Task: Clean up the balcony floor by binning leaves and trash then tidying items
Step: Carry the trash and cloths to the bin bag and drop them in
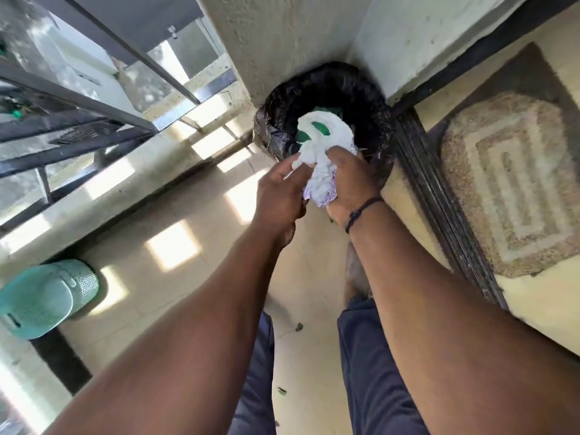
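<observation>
Both forearms reach forward and down from the bottom of the frame, meeting over the near rim of a bin lined with a black garbage bag [326, 89] that stands in the corner where the balcony wall meets the door track. Between the 2 hands is a crumpled white plastic bag [317, 152] with green print; its upper part droops into the mouth of the liner, while its lower, bunched part sits in the hands.

The right hand [350, 180] has its back turned up, fingers curled over and clamped on the bunched plastic, thumb side toward the bin. A dark cord bracelet [364, 211] circles that wrist. The left hand [282, 189] is angled inward, its fingers fairly straight and touching the left edge of the bag; whether it pinches the plastic cannot be told.

Small green leaf scraps [298, 326] lie on the beige tiled floor [194, 221] between the person's legs. A teal perforated basket [47, 296] sits at the left by the railing [94, 58]. A brown patterned doormat [508, 183] lies beyond the door track on the right.
</observation>
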